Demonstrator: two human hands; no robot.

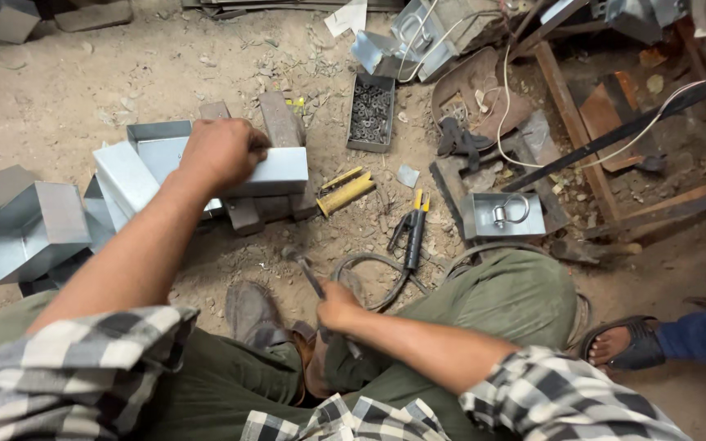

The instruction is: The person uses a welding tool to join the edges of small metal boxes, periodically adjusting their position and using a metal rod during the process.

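On the dusty workshop floor, a folded sheet-metal box (206,167) is pressed down by the left hand (221,151), whose fingers are curled over its far rim; the box rests on dark steel bars (275,122) laid across the ground. Nearer, at centre, a hammer (308,276) is gripped by the right hand (338,308), fingers closed tight round its handle, the head pointing far-left toward the box without touching it. Both hands are held well apart. To the left, more folded metal boxes (30,229) are stacked. To the right of the box, a yellow-handled tool (346,192) and yellow-tipped pliers (412,233) lie on the dirt. Farther off, a tray of small washers (371,113) is seen. At right, a shallow metal tray holding a padlock (507,214) is set, and another person's sandalled foot (618,343) shows near the right edge.
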